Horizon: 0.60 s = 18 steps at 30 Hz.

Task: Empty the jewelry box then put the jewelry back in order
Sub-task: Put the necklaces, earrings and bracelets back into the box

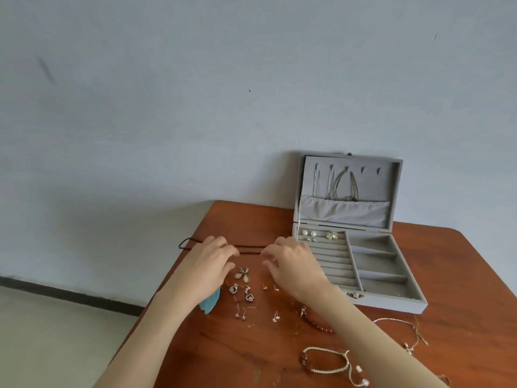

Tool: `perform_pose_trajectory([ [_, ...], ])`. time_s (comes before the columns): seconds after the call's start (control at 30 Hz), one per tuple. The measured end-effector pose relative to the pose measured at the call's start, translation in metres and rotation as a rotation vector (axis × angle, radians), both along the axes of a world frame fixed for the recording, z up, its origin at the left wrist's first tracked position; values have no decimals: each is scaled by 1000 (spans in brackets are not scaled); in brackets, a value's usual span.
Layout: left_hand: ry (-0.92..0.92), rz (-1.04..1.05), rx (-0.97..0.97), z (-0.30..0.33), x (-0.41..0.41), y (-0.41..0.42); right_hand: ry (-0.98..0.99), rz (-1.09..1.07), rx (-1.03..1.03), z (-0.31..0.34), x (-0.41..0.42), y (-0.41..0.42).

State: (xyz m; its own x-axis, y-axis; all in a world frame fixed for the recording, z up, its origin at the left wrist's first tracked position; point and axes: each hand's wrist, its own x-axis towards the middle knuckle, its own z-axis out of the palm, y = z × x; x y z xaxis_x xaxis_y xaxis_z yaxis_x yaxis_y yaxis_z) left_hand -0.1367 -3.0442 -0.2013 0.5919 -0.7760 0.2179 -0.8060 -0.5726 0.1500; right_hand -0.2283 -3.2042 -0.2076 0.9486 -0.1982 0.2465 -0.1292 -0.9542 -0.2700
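A grey jewelry box [391,299] stands open at the back of the table, its lid upright with thin chains [340,183] hanging inside. Pearl studs [309,233] and a small brooch [331,235] sit in its ring rolls. A dark beaded necklace [251,246] lies stretched across the table. My left hand [209,257] and my right hand [291,261] both pinch this necklace, fingers curled, a short gap between them. Below the hands lie drop earrings [242,275], crystal earrings [241,292] and several small studs [275,316].
The wooden table [251,357] has its left edge close to my left forearm. A teal feather piece [211,302] pokes out under that arm. A red bead bracelet [319,323], a cream braided bracelet [327,361] and a thin silver chain [402,329] lie near the front right.
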Motion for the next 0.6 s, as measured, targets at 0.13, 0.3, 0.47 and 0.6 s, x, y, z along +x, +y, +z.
perform_pose_trajectory([
  [0.13, 78, -6, -7, -13, 3, 1, 54, 31, -46, -11, 12, 15],
  [0.3, 153, 0, -71, -20, 6, -4, 56, 25, -18, -16, 19, 21],
  [0.47, 190, 28, -142, -25, 4, -7, 55, 18, 35, -15, 20, 21],
  [0.6, 204, 30, -170, -25, 4, -7, 55, 36, 55, -14, 20, 21],
])
